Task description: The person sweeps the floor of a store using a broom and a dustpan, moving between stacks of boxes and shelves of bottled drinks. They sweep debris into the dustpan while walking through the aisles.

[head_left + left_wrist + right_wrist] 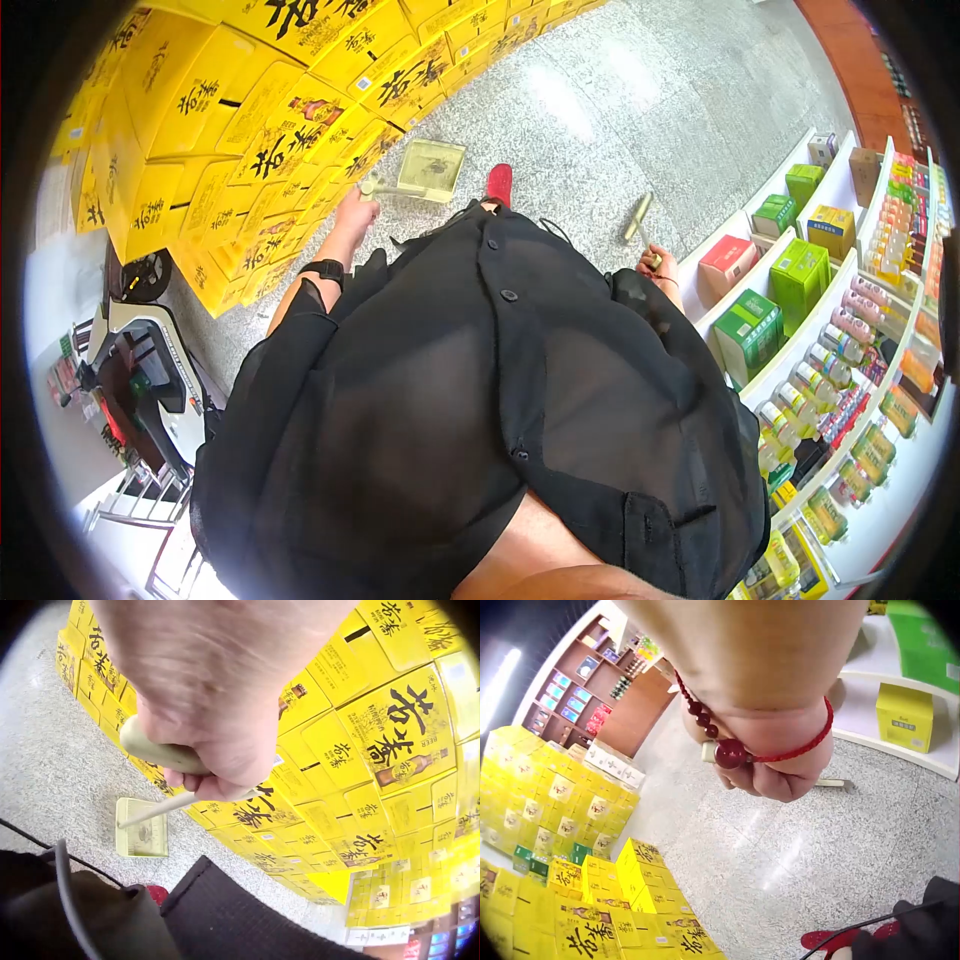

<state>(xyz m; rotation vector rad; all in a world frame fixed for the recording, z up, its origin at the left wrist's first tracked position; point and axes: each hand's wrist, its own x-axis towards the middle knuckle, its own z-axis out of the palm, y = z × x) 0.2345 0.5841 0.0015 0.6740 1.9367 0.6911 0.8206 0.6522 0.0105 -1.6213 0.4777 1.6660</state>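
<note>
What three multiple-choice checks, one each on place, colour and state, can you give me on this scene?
1. Where is the pale green plastic dustpan?
A. Down by the grey speckled floor, beside the stacked yellow cartons.
B. On a white shelf.
C. On a scooter seat.
2. What colour is the bead bracelet by the right hand, which grips a pale stick?
A. Blue.
B. Red.
C. White.
3. How is the left hand?
A. Open, idle.
B. Fingers curled round the dustpan's handle.
C. Flat on a carton.
Answers:
1 A: the left wrist view shows it low beside the cartons.
2 B: its beads and cord are red.
3 B: the fingers wrap the handle.
</note>
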